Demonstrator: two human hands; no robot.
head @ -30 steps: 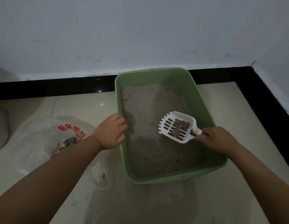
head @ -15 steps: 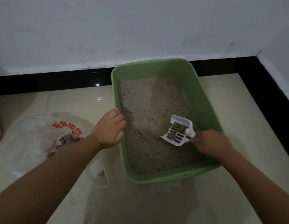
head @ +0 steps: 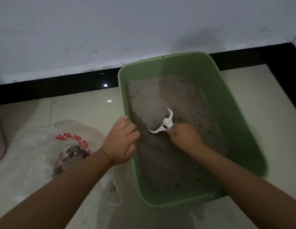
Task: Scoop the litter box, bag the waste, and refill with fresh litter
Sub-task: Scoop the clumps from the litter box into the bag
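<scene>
The right hand (head: 183,138) is wrapped tight around the handle of the white scoop (head: 165,123), and the scoop is tipped up on its side with its front dug down into the gray litter (head: 168,104) near the middle of the green box (head: 239,129). The left hand (head: 121,141) has its fingers curled over the left rim of the box, holding it so it does not slide. This looks like the digging part of the job. To do it well, push the scoop low under the clumps, then lift it flat and give it a small shake so the clean grains fall back through the holes. Keep the left hand pressing on the rim the whole time. The bag (head: 36,146) lies on the floor (head: 267,96) just to the left of the box, and some dark clumps (head: 72,154) are already inside it. Its mouth looks floppy, so the load may need a slow tip. The way from box to bag goes right over the left hand and the left rim, so lift the scoop high enough to clear both. The far end of the box sits close to the wall (head: 144,30), so there is little room there. The floor to the right and near side is open.
</scene>
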